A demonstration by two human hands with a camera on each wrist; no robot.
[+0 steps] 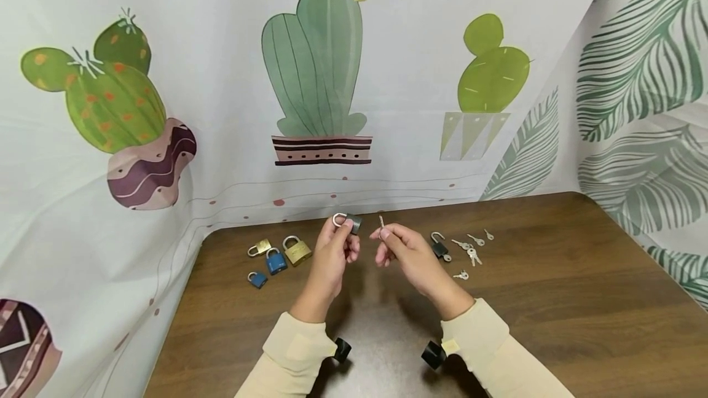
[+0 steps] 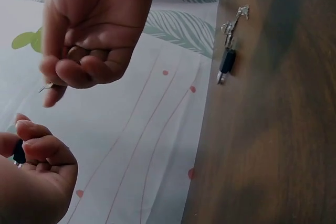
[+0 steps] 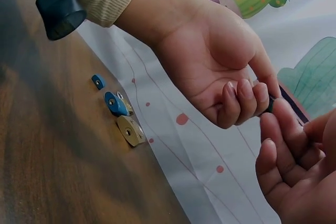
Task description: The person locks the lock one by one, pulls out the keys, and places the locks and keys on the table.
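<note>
My left hand [image 1: 330,253] pinches a small black padlock [image 1: 354,223] between thumb and fingers, its silver shackle swung up and unlatched. To the right of it, my right hand [image 1: 408,255] holds a small key [image 1: 381,221] with the blade pointing up, between thumb and forefinger. A gap separates the key from the padlock in the head view. In the left wrist view the key [image 2: 44,87] pokes out past the right fingertips, while the padlock [image 2: 19,153] is mostly hidden behind the left fingers.
Left on the wooden table [image 1: 221,336] lie a large brass padlock [image 1: 297,250], a smaller brass padlock [image 1: 259,247], a blue padlock [image 1: 276,261] and a smaller blue one [image 1: 257,279]. On the right, another black padlock [image 1: 439,249] has its shackle up, beside several loose keys [image 1: 473,255].
</note>
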